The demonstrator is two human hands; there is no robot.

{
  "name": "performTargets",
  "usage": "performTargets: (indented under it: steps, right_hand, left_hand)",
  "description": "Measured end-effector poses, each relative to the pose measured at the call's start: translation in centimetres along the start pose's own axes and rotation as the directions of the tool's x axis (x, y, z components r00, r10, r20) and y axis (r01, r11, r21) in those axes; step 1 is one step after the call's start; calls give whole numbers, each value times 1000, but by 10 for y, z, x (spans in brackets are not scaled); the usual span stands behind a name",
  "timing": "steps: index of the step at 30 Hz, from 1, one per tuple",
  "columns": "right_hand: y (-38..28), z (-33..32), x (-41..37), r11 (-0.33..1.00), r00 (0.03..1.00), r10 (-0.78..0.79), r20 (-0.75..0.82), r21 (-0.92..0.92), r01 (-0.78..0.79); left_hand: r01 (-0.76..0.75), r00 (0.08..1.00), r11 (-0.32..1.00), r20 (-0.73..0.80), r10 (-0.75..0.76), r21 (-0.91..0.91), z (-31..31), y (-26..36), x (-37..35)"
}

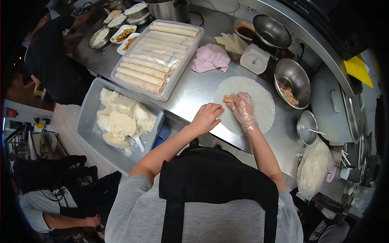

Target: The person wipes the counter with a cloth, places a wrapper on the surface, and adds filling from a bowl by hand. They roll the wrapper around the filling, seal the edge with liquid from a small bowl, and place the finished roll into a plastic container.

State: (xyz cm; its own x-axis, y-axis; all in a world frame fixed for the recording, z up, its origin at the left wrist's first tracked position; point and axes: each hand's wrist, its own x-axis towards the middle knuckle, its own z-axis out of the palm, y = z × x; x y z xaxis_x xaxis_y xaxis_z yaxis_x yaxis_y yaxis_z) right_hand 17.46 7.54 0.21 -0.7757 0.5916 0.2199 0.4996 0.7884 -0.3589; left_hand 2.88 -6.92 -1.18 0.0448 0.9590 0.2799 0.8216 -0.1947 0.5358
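Note:
A round white wrapper sheet (259,95) lies flat on the steel counter in front of me. My right hand (244,109), in a clear plastic glove, is over its middle with fingers curled round a clump of minced meat filling (228,99). Part of that clump shows at the fingertips, low on the sheet. My left hand (207,116) is bare and empty, palm down with fingers apart at the sheet's left edge. More minced meat (288,94) sits in a metal bowl (304,79) to the right.
Ahead and left, a plastic tray (165,96) holds several long rolls (142,73). A grey tub (87,109) contains white shredded food (121,121). Around the counter are a pink cloth (210,58), a dial scale (255,61) and a small bowl with spoon (306,127). Other people stand left.

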Motion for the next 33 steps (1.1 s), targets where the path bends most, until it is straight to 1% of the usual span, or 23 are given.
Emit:
performTargets:
  steps: [1,3,7,9,10,12,13,15,16,18,19,21,22,24,25,26,27,28,29,30,31,32,33]
  right_hand:
    - [-2,3,4,1000,1000,-3,0,1,3]
    - [-6,11,7,999,998,-14,-54,-36,12]
    - [-11,11,13,999,1000,-1,-1,-53,1]
    - [-13,11,14,997,993,-55,-107,51,61]
    - [-14,10,15,997,993,-54,-107,52,60]
    - [-16,6,20,999,998,4,69,33,-7]
    - [-17,3,17,999,998,2,67,35,-5]
    - [-13,-5,3,992,998,40,-49,122,-33]
    - [-7,-5,-5,992,998,33,-51,122,-26]
    - [6,1,-22,986,989,21,-149,166,4]
    - [5,1,-25,986,989,20,-148,169,5]
    - [2,-1,-22,992,986,47,-160,121,-28]
    - [-3,0,-18,991,985,15,-173,134,8]
    - [-16,5,-8,999,969,-17,-248,-45,6]
    - [-17,10,-3,999,972,-22,-235,-38,14]
    - [-16,16,1,999,978,-30,-208,-31,24]
    - [-21,13,0,996,972,-60,-226,-80,43]
    - [-17,17,-2,996,968,-60,-243,-74,43]
    - [-14,18,-5,999,971,-49,-232,-30,43]
    - [-11,17,-9,1000,977,-27,-212,7,29]
    - [-6,19,-13,999,977,-32,-209,-7,31]
    - [-1,21,-17,999,978,-24,-206,-25,19]
    - [-6,20,-14,999,983,-29,-179,-25,25]
  left_hand:
    - [2,1000,1000,-2,-2,2,1,-2,0]
    - [-10,1000,1000,-30,10,-1,4,-3,-2]
    - [-3,999,1000,-48,2,-13,7,-6,-4]
    - [52,998,991,40,-47,-123,7,-15,0]
    - [52,998,991,41,-47,-122,2,-15,6]
    - [249,968,962,38,-247,-114,-13,-9,23]
    - [250,968,962,37,-247,-111,-11,-10,25]
    - [111,984,994,-141,-108,13,-4,-15,29]
    - [113,983,993,-146,-110,17,-3,-17,29]
    - [115,988,993,-110,-111,30,-1,-20,27]
    - [118,987,992,-109,-114,31,1,-19,25]
    - [118,985,992,-134,-112,40,0,-19,26]
    - [88,985,996,-151,-82,27,3,-21,26]
    - [54,980,998,-191,-49,18,12,-28,24]
    - [52,976,999,-213,-47,16,15,-32,23]
    - [18,966,1000,-260,-15,9,19,-37,22]
    - [26,972,1000,-233,-21,17,14,-34,22]
    - [27,973,999,-228,-21,23,15,-33,21]
    - [21,975,999,-220,-15,26,15,-34,21]
    - [48,979,997,-200,-36,56,13,-31,20]
    - [69,983,995,-173,-55,74,10,-27,20]
    - [93,979,991,-193,-74,96,8,-27,20]
    - [90,983,995,-165,-80,50,4,-32,19]
